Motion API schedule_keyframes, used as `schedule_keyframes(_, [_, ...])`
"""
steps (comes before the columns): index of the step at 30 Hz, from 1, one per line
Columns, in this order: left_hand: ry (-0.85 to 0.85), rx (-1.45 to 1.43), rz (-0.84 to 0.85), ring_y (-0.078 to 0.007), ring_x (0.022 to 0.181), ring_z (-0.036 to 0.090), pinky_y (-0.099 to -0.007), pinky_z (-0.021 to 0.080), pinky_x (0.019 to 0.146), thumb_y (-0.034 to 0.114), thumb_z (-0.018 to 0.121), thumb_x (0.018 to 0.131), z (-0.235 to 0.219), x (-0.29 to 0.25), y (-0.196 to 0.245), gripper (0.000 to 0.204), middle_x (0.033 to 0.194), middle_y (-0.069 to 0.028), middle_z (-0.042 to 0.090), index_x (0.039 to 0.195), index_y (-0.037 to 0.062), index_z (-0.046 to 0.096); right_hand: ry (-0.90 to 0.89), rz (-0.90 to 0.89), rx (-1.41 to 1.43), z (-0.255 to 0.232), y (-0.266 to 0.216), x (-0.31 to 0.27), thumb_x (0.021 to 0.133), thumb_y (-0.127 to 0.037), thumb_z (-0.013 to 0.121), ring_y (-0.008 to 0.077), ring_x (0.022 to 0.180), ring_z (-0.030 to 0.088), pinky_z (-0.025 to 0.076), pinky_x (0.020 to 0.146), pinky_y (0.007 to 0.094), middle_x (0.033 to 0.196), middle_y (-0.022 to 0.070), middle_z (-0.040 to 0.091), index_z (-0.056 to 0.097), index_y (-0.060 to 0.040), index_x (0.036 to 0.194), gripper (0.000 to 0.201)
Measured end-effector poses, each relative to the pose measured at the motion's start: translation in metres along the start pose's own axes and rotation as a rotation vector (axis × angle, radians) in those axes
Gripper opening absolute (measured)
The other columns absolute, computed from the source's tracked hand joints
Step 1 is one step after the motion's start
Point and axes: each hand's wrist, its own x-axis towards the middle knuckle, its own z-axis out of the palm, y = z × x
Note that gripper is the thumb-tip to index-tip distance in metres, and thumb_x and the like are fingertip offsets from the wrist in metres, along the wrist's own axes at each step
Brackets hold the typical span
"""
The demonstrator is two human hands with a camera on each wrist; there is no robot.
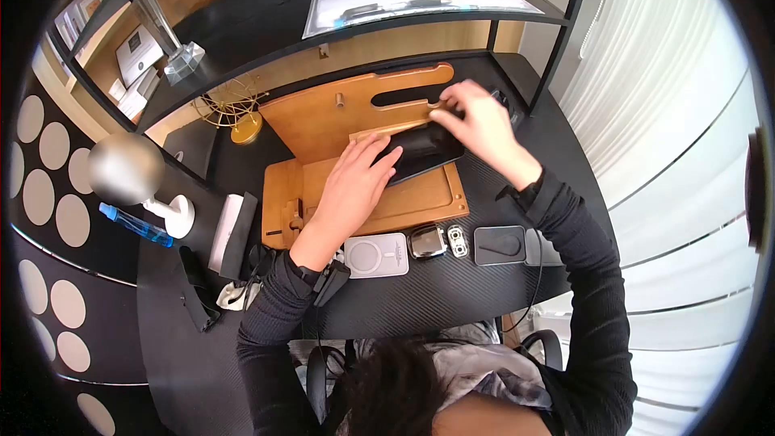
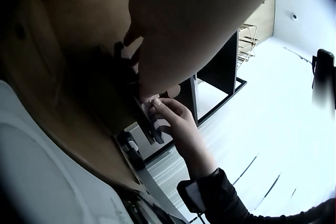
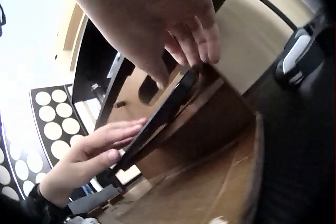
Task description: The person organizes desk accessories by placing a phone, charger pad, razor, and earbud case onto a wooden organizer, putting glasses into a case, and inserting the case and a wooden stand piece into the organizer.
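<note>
A wooden desk organizer (image 1: pixel 323 129) stands on the black desk, with an upright slotted backboard and a shallow base tray. Tilted against it is a glossy black panel (image 1: pixel 421 153), with a thin wooden strip along its upper edge. My left hand (image 1: pixel 355 182) lays its extended fingers on the panel's left end. At the other end, my right hand (image 1: pixel 480 121) has bent fingers and the thumb at the upper corner, beside the backboard's slot. In the right wrist view, the thumb and fingers of that hand lie on either side of the black panel's edge (image 3: pixel 157 116).
Along the desk's front lie a grey charger (image 1: pixel 376 256), a small shiny case (image 1: pixel 428 241) and a dark flat box (image 1: pixel 499 245). To the left stand a white lamp (image 1: pixel 179 216), a blue bottle (image 1: pixel 136 224) and a gold wheel ornament (image 1: pixel 246 127). A black shelf (image 1: pixel 242 32) overhangs the back.
</note>
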Motion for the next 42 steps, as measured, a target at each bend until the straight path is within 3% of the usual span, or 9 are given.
schedule_keyframes(6, [-0.034,-0.008,0.014,-0.0326,0.129,0.048,-0.0434,0.035,0.113,0.023,0.061,0.092,0.004,0.003,-0.006,0.039,0.135,-0.0164,0.054,0.128,0.0058,0.059,-0.1,0.149,-0.041,-0.042,0.056,-0.004,0.082,-0.02,0.071,0.0207,0.065,0.062,0.049,0.061,0.034,0.078,0.0078,0.061,0.063,-0.004,0.082,0.018])
schedule_keyframes(8, [-0.036,0.006,0.025,-0.0325,0.129,0.048,-0.0433,0.035,0.113,0.025,0.061,0.092,0.003,0.003,-0.007,0.041,0.136,-0.0155,0.054,0.128,0.0065,0.059,-0.223,0.246,-0.06,-0.05,0.074,-0.013,0.081,-0.023,0.072,0.0239,0.084,0.063,0.05,0.075,0.036,0.091,0.0104,0.063,0.066,-0.0043,0.093,0.022])
schedule_keyframes(10, [-0.045,0.022,0.038,-0.0323,0.129,0.048,-0.0433,0.035,0.112,0.028,0.061,0.092,0.005,0.003,-0.011,0.042,0.137,-0.0147,0.054,0.129,0.0073,0.059,-0.231,-0.094,-0.193,-0.043,0.113,-0.03,0.08,-0.023,0.073,0.0298,0.108,0.056,0.047,0.093,0.039,0.111,0.0128,0.061,0.065,-0.0055,0.112,0.037])
schedule_keyframes(11, [-0.049,0.019,0.041,-0.0321,0.13,0.047,-0.0433,0.035,0.112,0.028,0.061,0.092,0.007,0.005,-0.018,0.043,0.138,-0.0137,0.053,0.13,0.008,0.058,-0.377,-0.036,-0.164,-0.044,0.12,-0.034,0.079,-0.022,0.074,0.0346,0.121,0.046,0.04,0.105,0.0415,0.124,0.0137,0.056,0.06,-0.0072,0.125,0.051])
schedule_keyframes(22, [-0.044,0.034,0.022,-0.0328,0.131,0.045,-0.0456,0.035,0.111,0.017,0.061,0.091,0.005,0.003,-0.011,0.043,0.14,-0.0129,0.05,0.132,0.0095,0.055,-0.43,-0.103,-0.249,-0.039,0.111,-0.038,0.081,-0.012,0.071,0.0317,0.096,0.063,0.049,0.09,0.041,0.1,0.0136,0.065,0.065,-0.0005,0.103,0.025])
schedule_keyframes(26, [-0.032,-0.083,-0.009,-0.0362,0.129,0.046,-0.0449,0.035,0.111,0.009,0.063,0.086,-0.015,-0.014,0.024,0.044,0.137,-0.0154,0.05,0.129,0.0097,0.057,-0.289,0.247,0.289,-0.047,0.096,-0.007,0.091,-0.016,0.066,0.0089,0.071,0.052,0.044,0.066,0.0279,0.079,0.0073,0.06,0.063,0.0025,0.097,0.02])
schedule_keyframes(32, [-0.153,-0.193,0.13,-0.0331,0.131,0.044,-0.0508,0.032,0.111,0.014,0.068,0.083,-0.018,-0.047,0.069,0.048,0.135,-0.0134,0.05,0.13,0.0134,0.058,-0.153,0.173,0.7,-0.04,0.026,0.031,0.093,-0.021,0.065,0.0066,0.081,0.057,0.046,0.076,0.0254,0.086,0.0012,0.065,0.065,0.0003,0.105,0.024])
schedule_keyframes(37, [-0.288,-0.222,0.075,-0.0337,0.133,0.041,-0.055,0.027,0.112,0.016,0.073,0.078,-0.021,-0.073,0.066,0.056,0.137,-0.0125,0.048,0.131,0.0163,0.057,-0.394,0.124,0.458,-0.035,0.023,0.021,0.094,-0.02,0.064,0.0136,0.079,0.06,0.047,0.077,0.0272,0.084,0.0071,0.064,0.064,0.0011,0.104,0.024])
schedule_keyframes(42, [-0.276,-0.214,0.001,-0.0363,0.13,0.042,-0.0573,0.026,0.112,0.013,0.075,0.073,-0.027,-0.094,0.052,0.059,0.136,-0.0133,0.049,0.129,0.0125,0.057,-0.261,-0.098,0.271,-0.069,0.034,-0.033,0.095,-0.026,0.061,0.0246,0.105,0.059,0.047,0.092,0.035,0.11,0.0129,0.059,0.059,-0.0001,0.117,0.034])
